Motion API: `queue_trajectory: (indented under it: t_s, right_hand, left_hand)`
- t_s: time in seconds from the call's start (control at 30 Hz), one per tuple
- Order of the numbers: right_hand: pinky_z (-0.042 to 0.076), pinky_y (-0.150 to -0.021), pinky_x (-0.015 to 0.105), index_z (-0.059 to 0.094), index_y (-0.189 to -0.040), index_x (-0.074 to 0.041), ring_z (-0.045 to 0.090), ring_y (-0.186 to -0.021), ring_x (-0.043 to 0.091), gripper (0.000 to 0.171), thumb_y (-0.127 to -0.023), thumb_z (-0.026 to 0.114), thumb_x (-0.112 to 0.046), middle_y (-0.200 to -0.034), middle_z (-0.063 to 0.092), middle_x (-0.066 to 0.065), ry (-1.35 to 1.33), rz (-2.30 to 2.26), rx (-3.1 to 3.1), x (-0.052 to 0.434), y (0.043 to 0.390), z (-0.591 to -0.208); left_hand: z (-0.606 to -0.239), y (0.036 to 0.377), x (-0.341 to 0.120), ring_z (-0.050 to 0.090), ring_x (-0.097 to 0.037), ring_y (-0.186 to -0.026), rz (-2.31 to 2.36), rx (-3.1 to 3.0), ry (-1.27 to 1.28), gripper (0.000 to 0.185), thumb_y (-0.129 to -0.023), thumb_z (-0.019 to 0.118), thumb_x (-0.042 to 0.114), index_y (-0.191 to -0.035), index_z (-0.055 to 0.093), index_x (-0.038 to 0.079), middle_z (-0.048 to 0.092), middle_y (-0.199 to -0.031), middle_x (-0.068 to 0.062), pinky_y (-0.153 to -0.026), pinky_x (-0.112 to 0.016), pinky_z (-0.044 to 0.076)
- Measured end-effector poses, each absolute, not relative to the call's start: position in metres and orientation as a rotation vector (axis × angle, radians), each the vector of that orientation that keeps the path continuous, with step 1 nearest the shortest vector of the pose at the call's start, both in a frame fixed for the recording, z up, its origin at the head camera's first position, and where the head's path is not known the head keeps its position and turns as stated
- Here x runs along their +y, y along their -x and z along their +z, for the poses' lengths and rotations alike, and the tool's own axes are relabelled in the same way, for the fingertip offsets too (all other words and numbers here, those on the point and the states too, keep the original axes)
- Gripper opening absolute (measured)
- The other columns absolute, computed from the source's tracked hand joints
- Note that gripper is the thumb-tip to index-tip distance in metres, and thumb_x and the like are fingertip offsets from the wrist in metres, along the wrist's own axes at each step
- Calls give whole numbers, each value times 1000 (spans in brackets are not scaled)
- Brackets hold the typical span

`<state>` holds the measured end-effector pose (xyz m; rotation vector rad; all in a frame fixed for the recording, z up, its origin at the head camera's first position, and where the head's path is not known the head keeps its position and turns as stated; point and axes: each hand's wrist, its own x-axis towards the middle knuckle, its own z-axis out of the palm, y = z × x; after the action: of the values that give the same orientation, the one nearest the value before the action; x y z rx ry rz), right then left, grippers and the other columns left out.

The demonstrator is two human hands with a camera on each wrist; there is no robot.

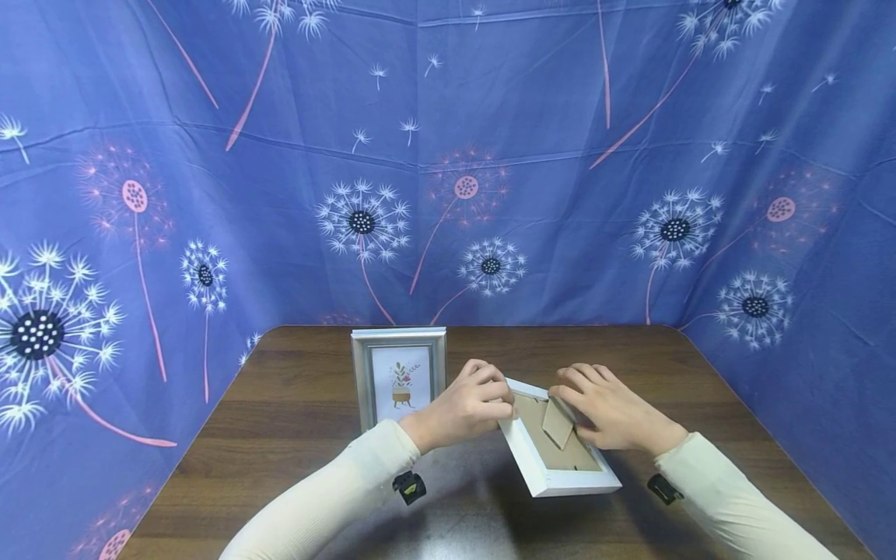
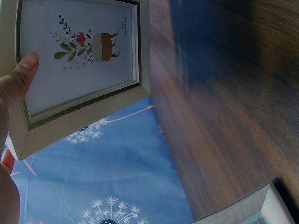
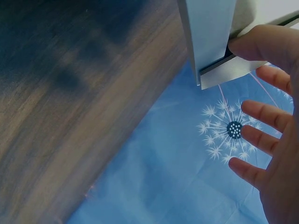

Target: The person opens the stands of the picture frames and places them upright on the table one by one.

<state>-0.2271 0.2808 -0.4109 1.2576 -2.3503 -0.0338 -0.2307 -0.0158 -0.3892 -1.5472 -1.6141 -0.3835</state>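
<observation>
A white picture frame (image 1: 525,459) is held tilted above the table, its beige backing board and folding stand (image 1: 558,424) facing up in the head view. My left hand (image 1: 470,404) grips one edge of it, the thumb (image 2: 24,74) on the front over a plant-in-a-pot print (image 2: 88,46). My right hand (image 1: 609,408) is at the opposite edge, beside the stand. In the right wrist view its thumb (image 3: 264,44) touches the white frame near a corner, while the other fingers (image 3: 261,135) reach out loosely, spread and nearly straight.
A second, grey picture frame (image 1: 365,381) with a plant print stands upright on the brown wooden table (image 1: 280,435), behind and left of the held one. A blue dandelion-patterned curtain (image 1: 560,194) surrounds the table's back and sides.
</observation>
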Motion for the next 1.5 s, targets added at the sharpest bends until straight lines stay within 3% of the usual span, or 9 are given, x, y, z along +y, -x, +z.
queue_trajectory:
  t_s: [1.5]
  right_hand:
    - [43,-85,56,61,-110,-14,53,-109,37,54,-58,71,-20,-117,59,15,-1200,1,-2325,286,225,-398]
  left_hand:
    - [-391,231,-18,58,-15,-90,-370,-1602,1532,19,-77,80,6,-82,67,18,62,-87,6,-88,-34,44]
